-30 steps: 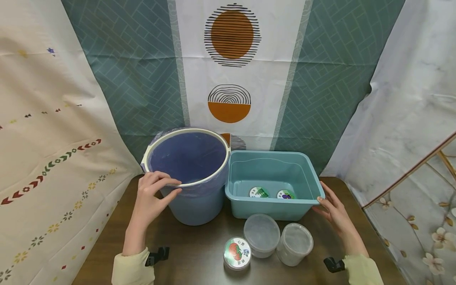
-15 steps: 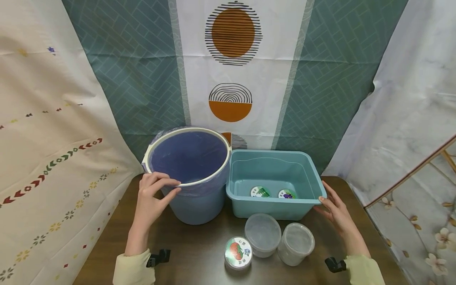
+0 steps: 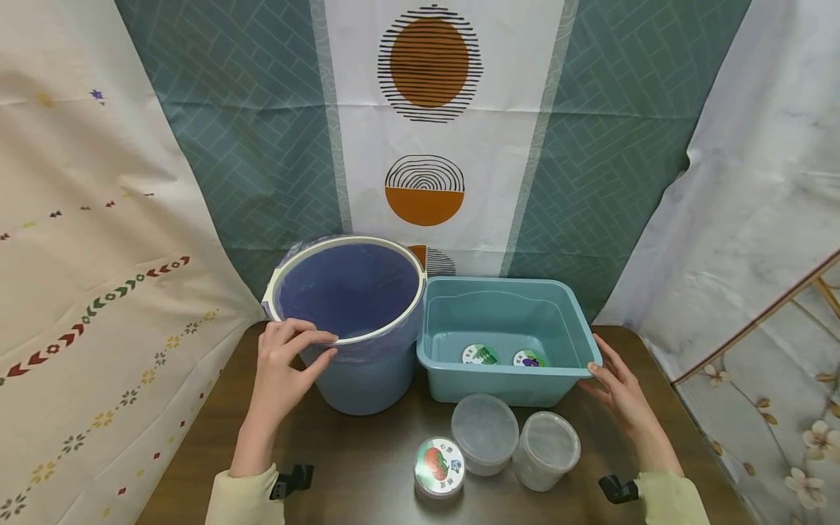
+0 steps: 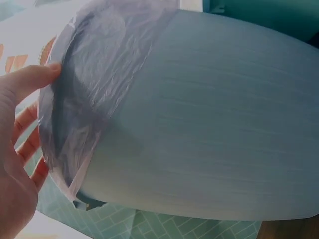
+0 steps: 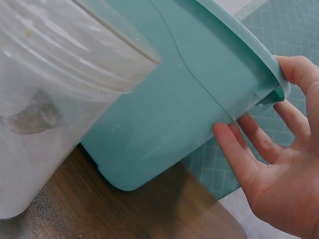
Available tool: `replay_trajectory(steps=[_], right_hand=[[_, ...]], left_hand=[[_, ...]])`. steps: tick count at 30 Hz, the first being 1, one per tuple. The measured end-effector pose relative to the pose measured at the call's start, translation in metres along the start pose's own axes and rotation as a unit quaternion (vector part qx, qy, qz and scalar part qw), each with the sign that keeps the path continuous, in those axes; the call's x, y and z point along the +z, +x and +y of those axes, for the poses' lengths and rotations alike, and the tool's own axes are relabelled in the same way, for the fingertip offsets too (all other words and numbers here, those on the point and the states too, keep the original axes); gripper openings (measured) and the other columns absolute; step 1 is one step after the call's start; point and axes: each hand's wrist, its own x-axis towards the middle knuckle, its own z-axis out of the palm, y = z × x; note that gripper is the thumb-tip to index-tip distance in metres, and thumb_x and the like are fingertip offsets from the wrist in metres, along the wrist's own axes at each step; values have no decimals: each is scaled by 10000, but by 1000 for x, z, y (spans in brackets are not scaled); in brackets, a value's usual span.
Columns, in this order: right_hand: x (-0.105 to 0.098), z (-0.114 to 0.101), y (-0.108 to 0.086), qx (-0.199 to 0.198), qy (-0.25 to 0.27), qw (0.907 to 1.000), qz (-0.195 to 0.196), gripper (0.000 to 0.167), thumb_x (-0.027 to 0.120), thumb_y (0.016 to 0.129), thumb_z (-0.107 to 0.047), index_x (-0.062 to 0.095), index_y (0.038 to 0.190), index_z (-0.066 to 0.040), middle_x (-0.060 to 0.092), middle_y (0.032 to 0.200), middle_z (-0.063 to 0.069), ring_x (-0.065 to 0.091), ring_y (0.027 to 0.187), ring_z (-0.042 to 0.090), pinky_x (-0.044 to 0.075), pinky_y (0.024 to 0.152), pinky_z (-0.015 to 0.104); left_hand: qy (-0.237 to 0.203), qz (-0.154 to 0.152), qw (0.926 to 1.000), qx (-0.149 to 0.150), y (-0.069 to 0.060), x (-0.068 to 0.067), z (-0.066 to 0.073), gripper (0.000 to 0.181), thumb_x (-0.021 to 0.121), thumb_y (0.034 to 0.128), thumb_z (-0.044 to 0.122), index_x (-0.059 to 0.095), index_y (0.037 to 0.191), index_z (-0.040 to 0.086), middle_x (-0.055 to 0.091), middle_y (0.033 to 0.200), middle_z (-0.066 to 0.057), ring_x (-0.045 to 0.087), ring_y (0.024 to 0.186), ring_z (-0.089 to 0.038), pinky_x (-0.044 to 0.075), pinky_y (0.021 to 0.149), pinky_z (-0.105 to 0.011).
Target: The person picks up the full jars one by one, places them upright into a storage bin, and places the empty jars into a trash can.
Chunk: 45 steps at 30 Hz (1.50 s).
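Fingers (image 3: 305, 337) clamped: our left hand (image 3: 281, 367) on bin (image 3: 367, 383) rim, our right hand (image 3: 626, 401) on near-right tub (image 3: 495, 380) corner, probably steadying both.

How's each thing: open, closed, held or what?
Bucket: open at the top, standing.
Plastic bag: folded over the bucket's rim.
Blue tub: open at the top.
Leaf label: face up inside the tub.
Purple label: face up inside the tub.
Tomato pot: closed on top.
Left clear pot: looks closed.
Right clear pot: looks closed.
Left hand: holding the bucket's rim.
Right hand: gripping the tub's corner.
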Motion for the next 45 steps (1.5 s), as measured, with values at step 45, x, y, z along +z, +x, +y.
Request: replay_trajectory(steps=[45], right_hand=[[56, -48, -50, -3010, -3090, 9002, 605, 624, 773, 803, 24, 571, 1378, -109, 587, 1289, 27, 555, 1052, -16, 425, 894, 64]], left_hand=[[-328, 229, 9989, -236, -7, 7, 1, 332, 837, 671, -47, 782, 935, 145, 606, 925, -60, 411, 920, -214, 256, 879, -346]])
